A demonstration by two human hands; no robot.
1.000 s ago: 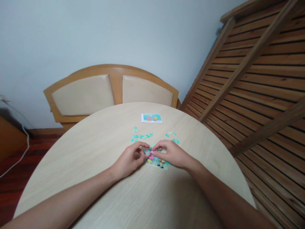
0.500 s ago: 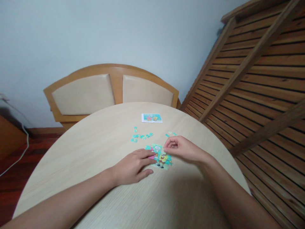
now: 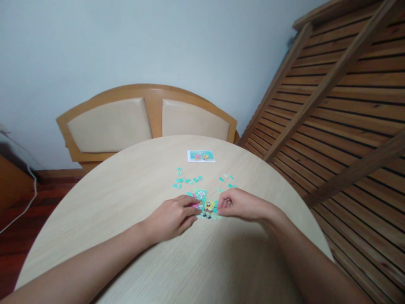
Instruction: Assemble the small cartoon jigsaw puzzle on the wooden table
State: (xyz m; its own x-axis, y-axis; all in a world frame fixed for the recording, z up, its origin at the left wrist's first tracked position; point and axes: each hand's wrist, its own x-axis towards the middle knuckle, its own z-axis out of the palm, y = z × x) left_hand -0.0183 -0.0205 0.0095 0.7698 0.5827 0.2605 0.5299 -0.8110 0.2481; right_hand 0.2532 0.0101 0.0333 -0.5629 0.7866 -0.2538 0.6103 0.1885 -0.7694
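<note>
A partly assembled jigsaw puzzle (image 3: pixel 209 207) with a yellow square cartoon figure, a pale-headed one and a pink one lies on the table. Over its left side rests my left hand (image 3: pixel 177 216), fingers stretched out flat, hiding part of the pink figure. My right hand (image 3: pixel 238 204) is at the puzzle's right edge with thumb and fingers pinched together. Whatever is between those fingertips is hidden. Loose puzzle pieces (image 3: pixel 193 180) lie beyond my left hand, and more loose pieces (image 3: pixel 232 185) are just beyond my right.
A small picture card (image 3: pixel 201 156) showing the cartoon figures lies toward the far side of the round wooden table (image 3: pixel 142 169). Behind the table stands a padded headboard (image 3: pixel 110 124) against the wall. A slatted wooden frame (image 3: pixel 335 101) leans on the right.
The puzzle has shifted left and turned straighter. My left hand has moved slightly left with it. My right hand has come down from the upper part to the right edge, uncovering loose pieces.
</note>
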